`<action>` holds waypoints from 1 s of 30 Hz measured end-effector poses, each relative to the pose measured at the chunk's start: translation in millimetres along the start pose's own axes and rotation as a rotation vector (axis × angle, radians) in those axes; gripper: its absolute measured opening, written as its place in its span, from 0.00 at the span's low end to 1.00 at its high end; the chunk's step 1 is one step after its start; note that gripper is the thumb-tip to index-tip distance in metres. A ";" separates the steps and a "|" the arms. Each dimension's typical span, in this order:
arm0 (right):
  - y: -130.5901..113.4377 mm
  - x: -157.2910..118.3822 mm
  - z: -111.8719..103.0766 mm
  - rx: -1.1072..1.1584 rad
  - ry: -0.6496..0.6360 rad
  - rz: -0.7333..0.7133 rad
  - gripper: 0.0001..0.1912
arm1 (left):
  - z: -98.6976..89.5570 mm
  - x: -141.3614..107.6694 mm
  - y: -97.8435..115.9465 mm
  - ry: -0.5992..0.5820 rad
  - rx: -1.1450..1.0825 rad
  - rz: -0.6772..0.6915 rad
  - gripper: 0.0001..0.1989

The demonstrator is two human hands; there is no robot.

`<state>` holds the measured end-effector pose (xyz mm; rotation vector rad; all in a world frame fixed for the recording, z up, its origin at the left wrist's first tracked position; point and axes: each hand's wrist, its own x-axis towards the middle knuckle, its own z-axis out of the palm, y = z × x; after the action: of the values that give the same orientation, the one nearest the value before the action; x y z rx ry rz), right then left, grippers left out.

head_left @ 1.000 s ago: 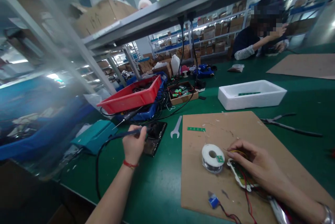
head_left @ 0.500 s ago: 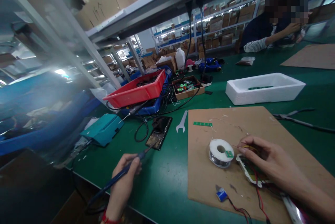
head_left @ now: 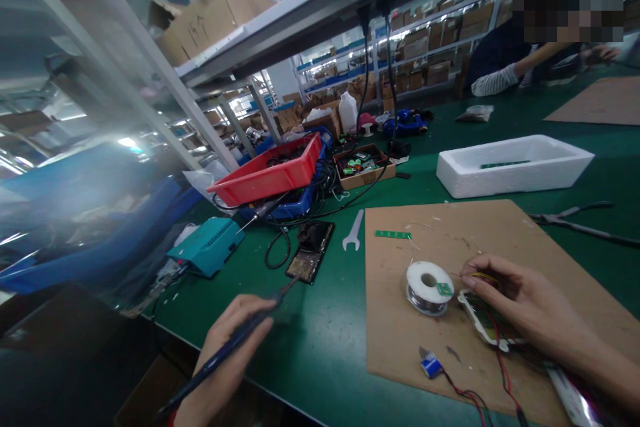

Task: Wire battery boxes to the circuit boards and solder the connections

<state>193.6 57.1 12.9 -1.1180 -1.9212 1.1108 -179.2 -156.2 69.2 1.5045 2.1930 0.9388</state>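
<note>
My left hand (head_left: 233, 347) is closed around the blue handle of a soldering iron (head_left: 253, 324), whose tip reaches the near end of a dark soldering stand (head_left: 305, 264). My right hand (head_left: 515, 294) pinches thin wires (head_left: 483, 276), one of them yellow, above the cardboard. Beneath that hand lies a white-framed circuit assembly (head_left: 493, 330), partly hidden by the palm. Just left of the fingertips a solder spool (head_left: 417, 277) bears a small green circuit board (head_left: 443, 289) on its top. A blue component (head_left: 431, 365) with red and black leads lies nearer me.
A cardboard sheet (head_left: 395, 340) covers part of the green table, with a green board strip (head_left: 393, 234) on it. Around it are a wrench (head_left: 353, 232), pliers (head_left: 555, 219), a white foam box (head_left: 515, 170), a teal soldering station (head_left: 207, 247) and a red bin (head_left: 270, 177). A co-worker (head_left: 530, 47) sits opposite.
My left hand has drawn the soldering iron a little back toward me and down. The right hand keeps its pinch by the spool. The whole view has shifted slightly.
</note>
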 end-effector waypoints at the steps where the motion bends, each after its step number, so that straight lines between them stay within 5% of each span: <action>1: -0.2 0.1 -0.2 0.005 -0.021 0.006 0.15 | -2.7 -2.8 2.3 0.051 -0.071 -0.070 0.14; 5: -0.6 1.4 -1.2 0.020 -0.058 0.015 0.15 | -1.8 -7.4 16.0 0.191 -0.527 -0.259 0.17; 10: -8.3 0.7 -0.1 0.054 -0.050 0.002 0.12 | 11.2 4.2 40.2 0.140 -0.774 -0.219 0.13; 15: -24.4 -0.7 0.1 0.093 0.018 -0.010 0.06 | 41.4 38.5 84.0 0.032 -0.690 -0.030 0.16; 18: -29.2 -0.8 -1.4 0.075 0.033 -0.030 0.04 | 79.7 57.9 126.3 -0.026 -0.557 0.145 0.17; 22: -30.5 -2.2 -3.6 0.055 0.029 -0.072 0.03 | 131.7 66.7 169.1 -0.149 -0.271 0.443 0.06; 26: -28.4 -2.7 -3.8 0.041 0.018 -0.103 0.02 | 161.4 63.0 169.6 -0.262 -0.073 0.524 0.09; 30: -27.6 -2.3 -3.9 0.029 0.004 -0.111 0.04 | 172.7 61.4 152.4 -0.230 -0.088 0.507 0.09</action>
<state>188.2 48.7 39.0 -0.9852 -1.9331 1.0715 6.0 -7.2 51.3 2.0560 1.6179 0.9302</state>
